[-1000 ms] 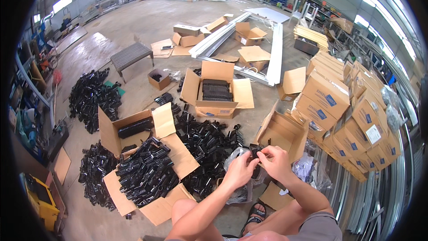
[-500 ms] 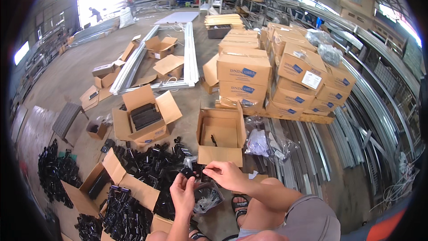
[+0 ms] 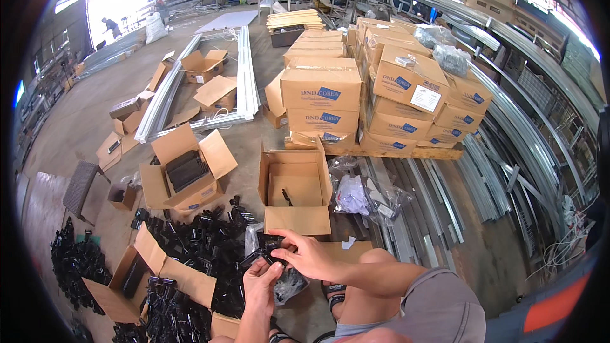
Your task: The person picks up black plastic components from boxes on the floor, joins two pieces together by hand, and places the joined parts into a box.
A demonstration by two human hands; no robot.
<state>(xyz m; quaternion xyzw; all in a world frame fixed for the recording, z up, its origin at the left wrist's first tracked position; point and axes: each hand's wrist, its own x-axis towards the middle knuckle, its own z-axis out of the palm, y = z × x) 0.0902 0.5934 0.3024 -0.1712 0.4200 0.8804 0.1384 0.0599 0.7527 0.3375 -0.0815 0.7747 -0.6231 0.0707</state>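
My left hand (image 3: pixel 259 284) pinches a small glossy black part (image 3: pixel 259 256) between thumb and fingers. Close against it, my right hand (image 3: pixel 308 256) is closed on a black part too; whether this is the same piece or a second one I cannot tell. Just below the hands is a small container of clear plastic pieces (image 3: pixel 291 284), partly hidden by my left hand. A large heap of similar black parts (image 3: pixel 210 248) lies to the left. Beyond my hands stands an open cardboard box (image 3: pixel 295 184) with one thin black piece inside.
Another open carton (image 3: pixel 187 168) holds black parts in rows. At lower left, an open box (image 3: pixel 130 279) stands beside more black parts (image 3: pixel 168 311). Stacked closed cartons (image 3: pixel 321 92) sit on a pallet (image 3: pixel 419 151). Long metal profiles (image 3: pixel 422 209) lie at right, near plastic bags (image 3: pixel 359 194).
My right hand has come in against the left, and its fingers now meet at the black part. The whole view has shifted, so the surroundings appear further left.
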